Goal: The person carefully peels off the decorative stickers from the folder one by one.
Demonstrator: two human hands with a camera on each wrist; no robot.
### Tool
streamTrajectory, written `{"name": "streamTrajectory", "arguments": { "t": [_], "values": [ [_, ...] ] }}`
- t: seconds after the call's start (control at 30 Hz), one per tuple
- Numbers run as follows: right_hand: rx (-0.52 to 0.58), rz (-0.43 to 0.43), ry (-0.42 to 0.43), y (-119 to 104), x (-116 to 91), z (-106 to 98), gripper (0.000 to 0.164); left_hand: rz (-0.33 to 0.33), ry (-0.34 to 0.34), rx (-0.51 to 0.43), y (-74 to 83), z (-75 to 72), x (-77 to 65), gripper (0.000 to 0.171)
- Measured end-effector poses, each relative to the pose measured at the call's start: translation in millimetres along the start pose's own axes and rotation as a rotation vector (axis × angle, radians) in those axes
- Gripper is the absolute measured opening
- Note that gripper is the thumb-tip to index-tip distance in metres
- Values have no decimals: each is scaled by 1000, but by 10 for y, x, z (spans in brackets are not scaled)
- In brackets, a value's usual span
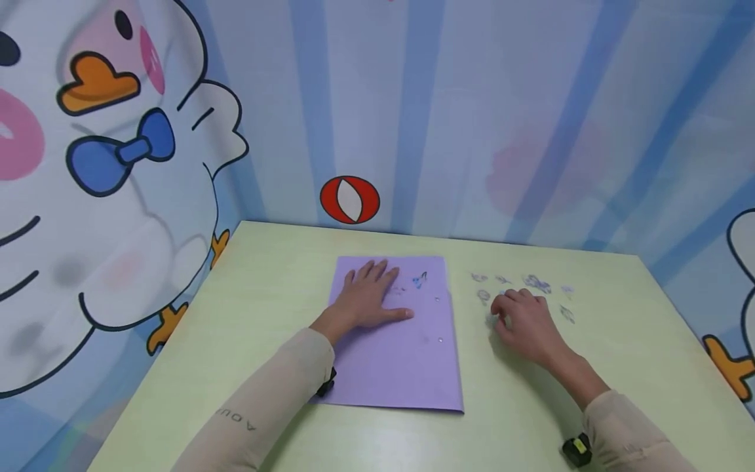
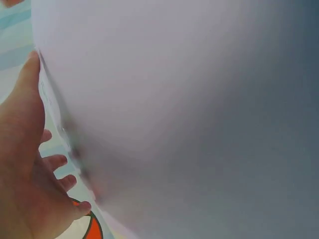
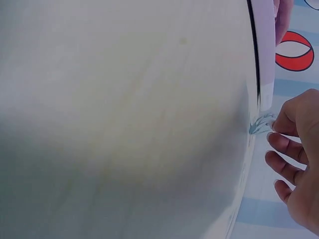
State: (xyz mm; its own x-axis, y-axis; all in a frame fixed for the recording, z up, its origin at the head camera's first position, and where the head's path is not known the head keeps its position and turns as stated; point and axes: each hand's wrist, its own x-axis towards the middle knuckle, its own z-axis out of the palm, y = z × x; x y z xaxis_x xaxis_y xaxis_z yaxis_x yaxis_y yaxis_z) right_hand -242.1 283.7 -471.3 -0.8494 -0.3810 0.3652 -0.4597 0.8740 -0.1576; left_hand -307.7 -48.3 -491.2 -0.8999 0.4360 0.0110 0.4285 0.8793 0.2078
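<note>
My left hand (image 1: 367, 300) rests with spread fingers on a purple folder (image 1: 395, 367) lying on the table. A small blue and dark sticker (image 1: 419, 280) shows on the folder, beyond the left fingertips. To the folder's right, my right hand (image 1: 523, 326) is close over the table with its fingers bent. The right wrist view shows its thumb and forefinger pinching a clear sticker (image 3: 259, 124) with a blue-green plant pattern. In the left wrist view the left hand (image 2: 30, 159) lies along the folder's surface (image 2: 149, 99).
Several small stickers, among them a butterfly-like one (image 1: 537, 283) and a leaf-like one (image 1: 567, 314), lie around the right hand on the pale yellow table (image 1: 519, 419). A cartoon-printed cloth (image 1: 377, 118) hangs behind the table and along its sides.
</note>
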Motion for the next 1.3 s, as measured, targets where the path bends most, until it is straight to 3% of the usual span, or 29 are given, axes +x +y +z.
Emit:
{"name": "streamTrajectory", "arguments": {
  "t": [0.3, 0.5, 0.73, 0.9, 1.1, 1.3],
  "values": [
    [76, 23, 15, -93, 205, 32, 7, -45, -77, -4, 119, 68, 20, 109],
    [170, -2, -51, -319, 534, 137, 24, -91, -124, 4, 103, 40, -21, 108],
    [279, 51, -130, -466, 882, 307, 32, -105, -159, 24, 112, -7, 40, 109],
    [281, 101, -169, -507, 1041, 421, 34, -97, -161, 35, 131, -5, 87, 111],
    [260, 76, -135, -545, 1164, 530, 29, -103, -152, 76, 137, -8, 91, 111],
    [205, 111, -131, -530, 1228, 582, 21, -93, -142, 74, 172, -33, 90, 110]
  ]
}}
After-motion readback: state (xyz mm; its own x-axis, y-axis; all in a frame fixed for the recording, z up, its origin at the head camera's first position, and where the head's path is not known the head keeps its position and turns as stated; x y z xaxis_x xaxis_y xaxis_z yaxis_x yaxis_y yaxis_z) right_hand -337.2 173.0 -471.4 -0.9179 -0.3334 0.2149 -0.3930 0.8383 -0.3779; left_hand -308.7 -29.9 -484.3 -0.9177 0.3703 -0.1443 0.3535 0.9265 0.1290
